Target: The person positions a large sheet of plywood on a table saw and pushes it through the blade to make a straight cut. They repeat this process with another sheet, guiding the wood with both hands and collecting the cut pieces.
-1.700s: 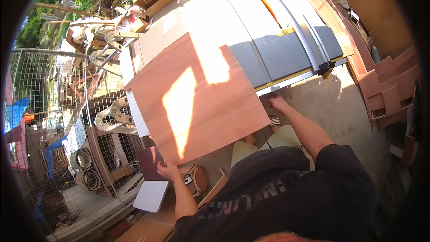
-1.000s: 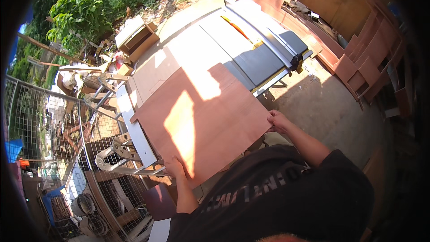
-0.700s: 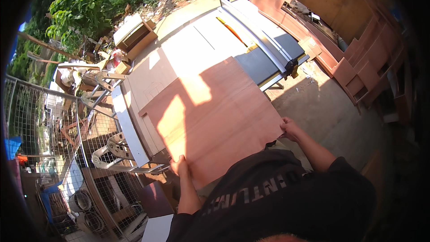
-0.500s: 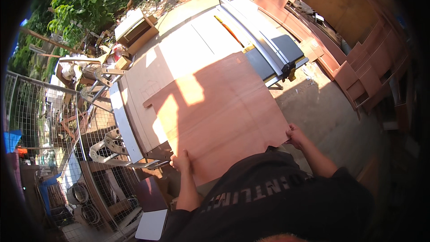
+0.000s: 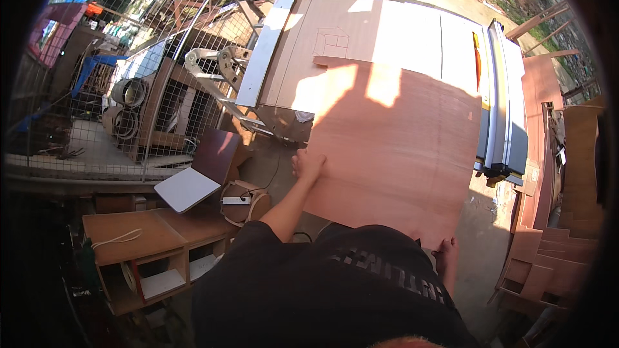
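Observation:
A large reddish plywood sheet (image 5: 393,148) spans from my body out over the worktable (image 5: 412,26), its far part overlapping the pale tabletop. My left hand (image 5: 309,164) grips the sheet's left edge, fingers curled on it. At the near right corner my right hand (image 5: 445,251) is closed on the edge, its fingers partly hidden. Close to the sheet's right edge lies the table saw's long metal fence (image 5: 495,103). Red pencil lines mark the tabletop beyond the sheet's far left corner.
A folding ladder (image 5: 225,77) stands left of the table, before a wire mesh fence (image 5: 174,77). A wooden cabinet (image 5: 138,235) with a white board (image 5: 187,189) above it is at lower left. Cut plywood pieces (image 5: 548,251) lean at the right.
The view has swung left, so table, saw and sheet appear farther right and the cabinet shows at lower left. Both hands still hold the sheet.

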The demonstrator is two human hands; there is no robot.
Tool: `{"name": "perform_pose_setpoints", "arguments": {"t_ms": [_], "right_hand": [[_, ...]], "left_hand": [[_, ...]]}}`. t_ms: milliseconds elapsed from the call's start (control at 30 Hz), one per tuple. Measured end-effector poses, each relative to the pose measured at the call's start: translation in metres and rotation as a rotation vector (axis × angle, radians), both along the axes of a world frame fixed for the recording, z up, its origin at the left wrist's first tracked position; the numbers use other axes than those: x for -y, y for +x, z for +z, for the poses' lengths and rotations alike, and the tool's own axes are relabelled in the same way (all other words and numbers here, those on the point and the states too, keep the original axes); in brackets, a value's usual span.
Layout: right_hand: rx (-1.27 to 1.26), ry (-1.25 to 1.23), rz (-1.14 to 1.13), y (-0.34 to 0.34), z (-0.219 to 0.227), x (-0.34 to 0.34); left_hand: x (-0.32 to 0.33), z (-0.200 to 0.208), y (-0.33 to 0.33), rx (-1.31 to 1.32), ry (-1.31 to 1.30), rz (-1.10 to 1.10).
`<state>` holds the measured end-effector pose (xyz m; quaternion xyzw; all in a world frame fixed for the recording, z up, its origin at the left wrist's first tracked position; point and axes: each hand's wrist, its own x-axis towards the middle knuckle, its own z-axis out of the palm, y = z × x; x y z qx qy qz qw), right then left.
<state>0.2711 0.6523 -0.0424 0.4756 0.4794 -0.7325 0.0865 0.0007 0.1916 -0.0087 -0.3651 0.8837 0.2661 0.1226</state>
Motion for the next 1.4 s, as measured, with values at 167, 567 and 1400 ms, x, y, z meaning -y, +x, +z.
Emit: {"name": "perform_pose_setpoints", "arguments": {"t_ms": [167,567,1400], "right_hand": [[-0.172,0.092,0.085,0.006,-0.012,-0.012],[-0.088,0.225,0.500,-0.053,-0.086,-0.053],[-0.076,0.181,0.435,-0.184,-0.075,-0.023]], "left_hand": [[0.013,-0.010,0.010,-0.022,0.219,-0.025],[0.040,0.004,-0.007,-0.224,-0.039,0.131],[0.143,-0.010,-0.003,-0.193,0.318,-0.118]]}}
